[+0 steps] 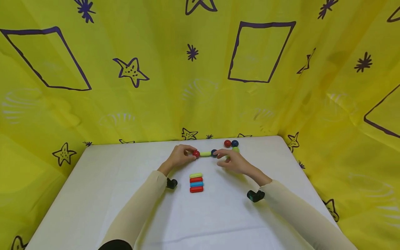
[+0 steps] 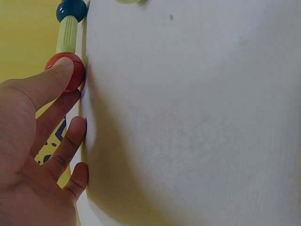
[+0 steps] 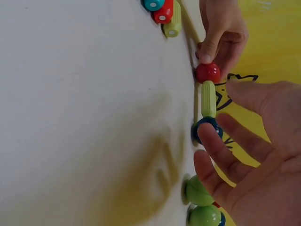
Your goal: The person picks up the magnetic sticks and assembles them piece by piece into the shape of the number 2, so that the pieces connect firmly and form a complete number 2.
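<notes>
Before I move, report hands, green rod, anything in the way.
Left hand pinching red ball. Right hand by blue ball, contact unclear. Green rod between both balls. Green balls near right hand.

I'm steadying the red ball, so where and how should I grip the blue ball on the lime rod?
Probably pinch the blue ball across its round middle, coming from the right: the lime rod meets its left side, while the right hand is by the opposite side.
</notes>
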`<state>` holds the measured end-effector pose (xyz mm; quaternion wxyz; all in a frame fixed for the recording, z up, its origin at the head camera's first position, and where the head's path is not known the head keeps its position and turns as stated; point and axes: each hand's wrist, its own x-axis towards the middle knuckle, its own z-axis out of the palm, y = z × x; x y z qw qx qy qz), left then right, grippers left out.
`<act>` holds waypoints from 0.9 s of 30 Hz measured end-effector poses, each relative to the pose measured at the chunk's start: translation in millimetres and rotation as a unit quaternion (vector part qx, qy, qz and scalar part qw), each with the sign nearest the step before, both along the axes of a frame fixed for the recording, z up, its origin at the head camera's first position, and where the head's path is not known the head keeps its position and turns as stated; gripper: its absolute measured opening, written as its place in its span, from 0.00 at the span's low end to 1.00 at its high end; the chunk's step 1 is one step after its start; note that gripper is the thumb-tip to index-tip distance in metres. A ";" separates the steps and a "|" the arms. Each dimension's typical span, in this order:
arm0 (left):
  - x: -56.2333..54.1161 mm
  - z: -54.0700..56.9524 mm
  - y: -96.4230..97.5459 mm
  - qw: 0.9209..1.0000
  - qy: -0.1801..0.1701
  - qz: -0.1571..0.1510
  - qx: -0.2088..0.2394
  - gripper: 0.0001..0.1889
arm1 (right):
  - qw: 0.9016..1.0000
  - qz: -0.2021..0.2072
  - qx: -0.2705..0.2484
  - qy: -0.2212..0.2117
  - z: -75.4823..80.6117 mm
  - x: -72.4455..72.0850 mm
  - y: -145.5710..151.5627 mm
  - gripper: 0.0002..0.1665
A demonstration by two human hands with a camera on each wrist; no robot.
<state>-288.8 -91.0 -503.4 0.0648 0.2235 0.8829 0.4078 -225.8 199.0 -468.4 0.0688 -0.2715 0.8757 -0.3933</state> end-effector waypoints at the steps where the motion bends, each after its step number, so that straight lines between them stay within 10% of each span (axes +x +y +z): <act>1: -0.9 -0.3 -0.2 1.000 0.000 0.000 -0.001 0.16 | 1.000 0.019 0.002 -0.004 0.6 -1.7 -2.2 0.25; 13: -7.7 -1.3 0.3 1.000 0.003 0.001 -0.007 0.16 | 0.987 0.141 0.027 -0.077 1.2 -16.1 -45.5 0.21; 27: -11.6 -0.3 -0.3 1.000 -0.008 -0.008 -0.011 0.15 | 0.978 0.170 0.085 -0.087 -12.5 -22.6 -80.7 0.16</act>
